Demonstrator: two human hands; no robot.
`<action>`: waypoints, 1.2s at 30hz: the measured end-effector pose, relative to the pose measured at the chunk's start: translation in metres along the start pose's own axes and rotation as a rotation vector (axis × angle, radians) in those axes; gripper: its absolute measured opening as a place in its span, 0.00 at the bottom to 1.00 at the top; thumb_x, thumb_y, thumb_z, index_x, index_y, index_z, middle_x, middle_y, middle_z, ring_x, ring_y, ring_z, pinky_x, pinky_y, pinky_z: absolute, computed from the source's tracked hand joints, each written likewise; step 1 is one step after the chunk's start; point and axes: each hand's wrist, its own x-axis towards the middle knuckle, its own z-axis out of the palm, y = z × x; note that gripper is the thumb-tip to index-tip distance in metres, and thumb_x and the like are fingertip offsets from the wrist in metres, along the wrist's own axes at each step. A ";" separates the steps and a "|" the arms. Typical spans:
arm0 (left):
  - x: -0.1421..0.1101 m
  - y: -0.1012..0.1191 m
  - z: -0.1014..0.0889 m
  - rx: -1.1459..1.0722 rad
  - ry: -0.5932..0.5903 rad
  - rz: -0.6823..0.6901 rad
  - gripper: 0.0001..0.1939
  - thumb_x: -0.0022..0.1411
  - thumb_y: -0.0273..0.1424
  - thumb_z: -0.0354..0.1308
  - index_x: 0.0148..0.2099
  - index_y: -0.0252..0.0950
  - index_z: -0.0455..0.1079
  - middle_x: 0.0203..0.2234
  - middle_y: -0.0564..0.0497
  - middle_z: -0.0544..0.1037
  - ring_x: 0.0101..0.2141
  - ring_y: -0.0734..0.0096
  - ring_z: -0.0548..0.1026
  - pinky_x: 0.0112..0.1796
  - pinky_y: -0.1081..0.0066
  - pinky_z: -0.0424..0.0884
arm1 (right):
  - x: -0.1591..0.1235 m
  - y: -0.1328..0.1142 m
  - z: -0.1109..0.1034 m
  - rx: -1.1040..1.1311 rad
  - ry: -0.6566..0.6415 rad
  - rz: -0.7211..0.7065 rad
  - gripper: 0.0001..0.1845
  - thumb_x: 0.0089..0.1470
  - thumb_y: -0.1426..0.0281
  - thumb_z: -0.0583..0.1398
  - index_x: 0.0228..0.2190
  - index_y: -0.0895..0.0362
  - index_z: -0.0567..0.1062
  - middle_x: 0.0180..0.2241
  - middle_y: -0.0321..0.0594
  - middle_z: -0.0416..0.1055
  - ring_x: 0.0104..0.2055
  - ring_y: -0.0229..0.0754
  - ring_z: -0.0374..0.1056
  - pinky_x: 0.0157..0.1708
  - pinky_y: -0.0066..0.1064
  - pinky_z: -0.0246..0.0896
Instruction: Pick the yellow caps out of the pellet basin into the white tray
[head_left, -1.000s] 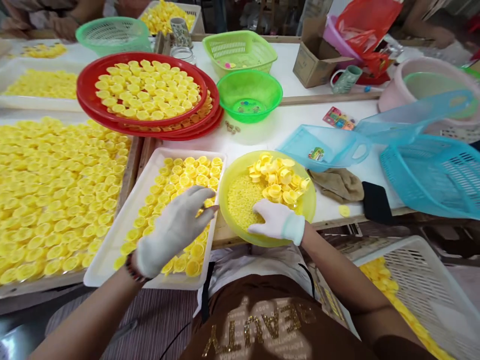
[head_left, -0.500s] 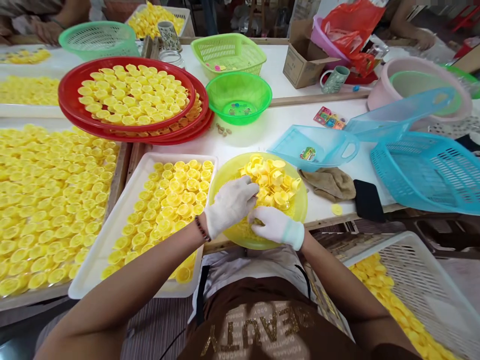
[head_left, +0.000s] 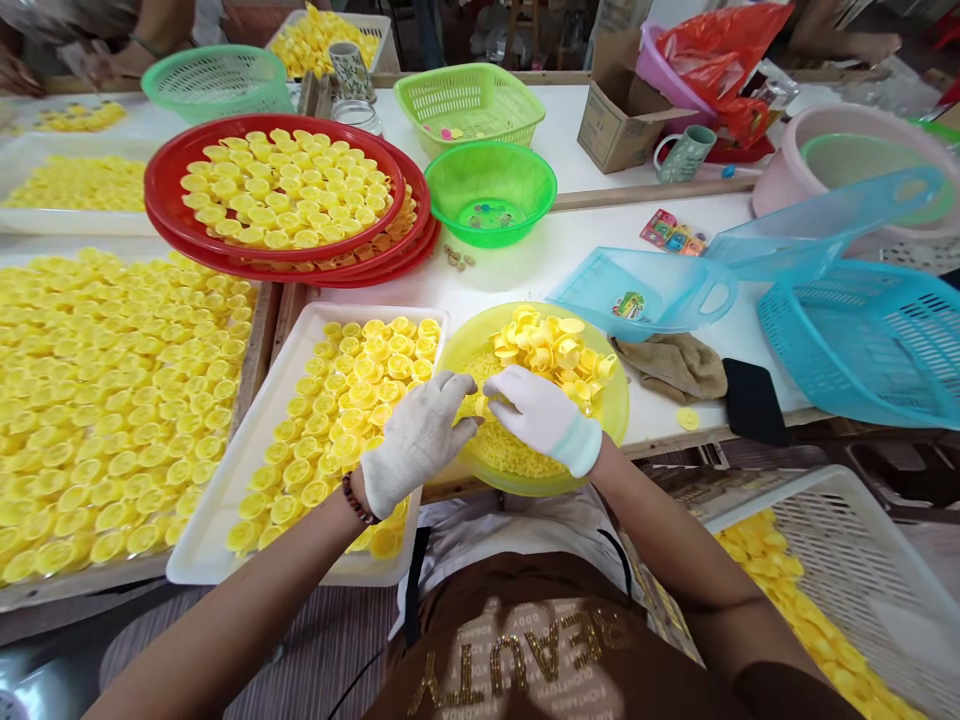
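Observation:
A yellow bowl [head_left: 619, 405] sits at the table's front edge, with small yellow granules [head_left: 514, 450] and a heap of small yellow plastic cups [head_left: 559, 350] in it. My left hand [head_left: 416, 440], in a white glove, is over the bowl's left rim, thumb and fingers apart. Gloved too, my right hand [head_left: 540, 410] hovers above the granules with its fingers curled toward the thumb. A bit of yellow shows by its fingertips, too small to name. Left of the bowl, a white tray [head_left: 214, 530] carries rows of yellow cups [head_left: 315, 440].
Red trays [head_left: 161, 215] of cups are stacked behind. A green bowl [head_left: 491, 190], blue scoop [head_left: 645, 290], brown cloth [head_left: 675, 365] and black phone [head_left: 754, 400] lie around the yellow bowl. At right are a blue basket [head_left: 862, 345] and a lower white crate [head_left: 862, 560]. Other people's hands show far off.
My left hand has drawn back left from the heap to the bowl's rim, its fingers parting. My right hand has turned and moved slightly up. The whole view has shifted a little.

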 end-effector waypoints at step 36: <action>-0.009 0.029 0.027 -0.217 0.118 0.111 0.08 0.62 0.31 0.59 0.44 0.38 0.66 0.41 0.46 0.76 0.43 0.60 0.76 0.45 0.61 0.72 | -0.040 -0.001 -0.007 0.398 0.017 0.392 0.09 0.59 0.62 0.58 0.38 0.54 0.73 0.25 0.31 0.71 0.24 0.37 0.68 0.29 0.31 0.64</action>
